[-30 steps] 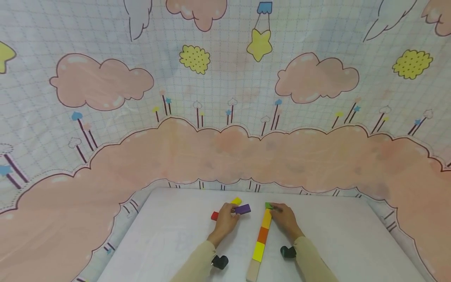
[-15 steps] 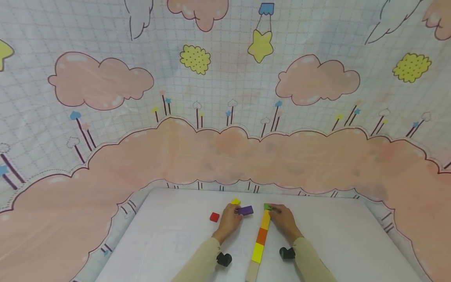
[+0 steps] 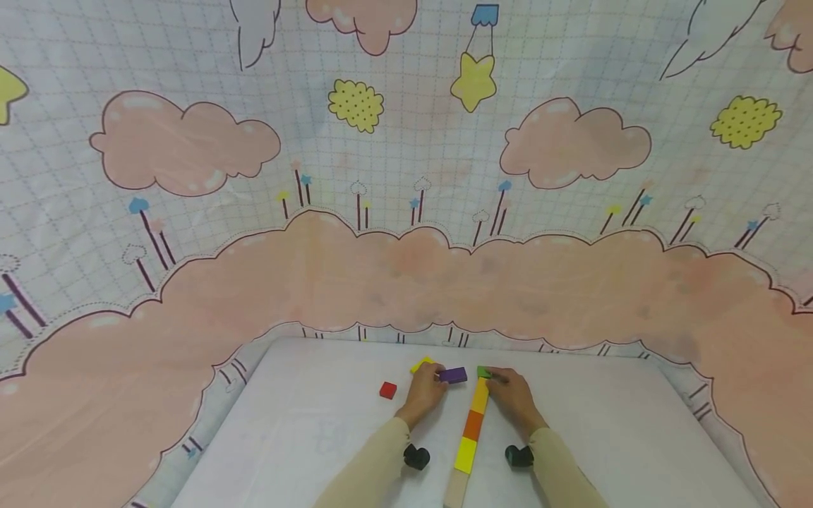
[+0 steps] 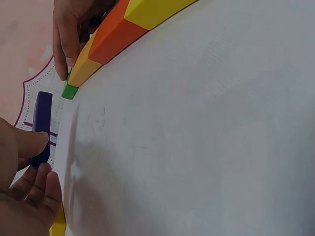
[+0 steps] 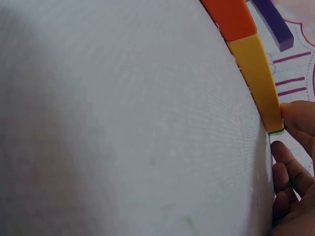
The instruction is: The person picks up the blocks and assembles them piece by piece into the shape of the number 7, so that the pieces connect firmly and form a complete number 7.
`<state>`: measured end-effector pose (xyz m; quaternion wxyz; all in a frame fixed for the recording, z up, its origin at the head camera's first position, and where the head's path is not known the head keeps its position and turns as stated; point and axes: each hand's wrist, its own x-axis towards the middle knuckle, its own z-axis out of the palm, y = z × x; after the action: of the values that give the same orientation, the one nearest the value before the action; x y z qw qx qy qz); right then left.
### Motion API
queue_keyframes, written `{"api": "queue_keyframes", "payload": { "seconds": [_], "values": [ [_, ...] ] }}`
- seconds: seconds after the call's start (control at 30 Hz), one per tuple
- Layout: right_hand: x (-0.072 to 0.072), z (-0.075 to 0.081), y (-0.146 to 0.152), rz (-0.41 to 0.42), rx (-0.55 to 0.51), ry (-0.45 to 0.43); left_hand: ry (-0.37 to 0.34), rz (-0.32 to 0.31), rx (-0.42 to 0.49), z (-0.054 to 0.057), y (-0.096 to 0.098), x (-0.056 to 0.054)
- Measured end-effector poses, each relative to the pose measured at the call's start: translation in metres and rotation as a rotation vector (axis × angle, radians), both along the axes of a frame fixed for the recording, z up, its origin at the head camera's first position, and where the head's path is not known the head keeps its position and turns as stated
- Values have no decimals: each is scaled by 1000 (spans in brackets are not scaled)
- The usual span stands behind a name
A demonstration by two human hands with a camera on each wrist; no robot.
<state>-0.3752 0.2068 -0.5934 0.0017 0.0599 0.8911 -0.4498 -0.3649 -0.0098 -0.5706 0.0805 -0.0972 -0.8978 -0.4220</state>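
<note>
My left hand (image 3: 424, 392) pinches one end of a purple block (image 3: 453, 375) between thumb and fingers. In the left wrist view the purple block (image 4: 43, 113) is held off the table, its free end toward the row. A green block (image 3: 483, 372) forms the far end of a straight row of blocks. My right hand (image 3: 516, 398) grips it, thumb by the joint with the amber block (image 3: 480, 396). Toward me follow an orange block (image 3: 473, 425), a yellow block (image 3: 465, 455) and a plain wooden block (image 3: 456, 487). In the right wrist view the amber block (image 5: 257, 81) mostly hides the green one.
A red block (image 3: 388, 390) lies left of my left hand. Behind that hand another yellow block (image 3: 419, 365) is partly covered. The white table (image 3: 286, 423) ends at a patterned cloth backdrop (image 3: 406, 275). Dark wrist mounts (image 3: 416, 458) sit at both sleeves.
My left hand has carried the purple block rightward, closer to the green end of the row, uncovering the red block. The right hand has stayed in place.
</note>
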Motion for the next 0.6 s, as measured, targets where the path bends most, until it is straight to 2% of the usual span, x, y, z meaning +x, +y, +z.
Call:
{"api": "queue_keyframes", "payload": {
  "seconds": [0.3, 0.6],
  "values": [
    [1, -2, 0, -6, -20, -13, -41, -3, -5, -1, 9, -5],
    [0, -1, 0, 6, -11, -8, -52, -2, -69, -4, 20, -8]
  ]
}}
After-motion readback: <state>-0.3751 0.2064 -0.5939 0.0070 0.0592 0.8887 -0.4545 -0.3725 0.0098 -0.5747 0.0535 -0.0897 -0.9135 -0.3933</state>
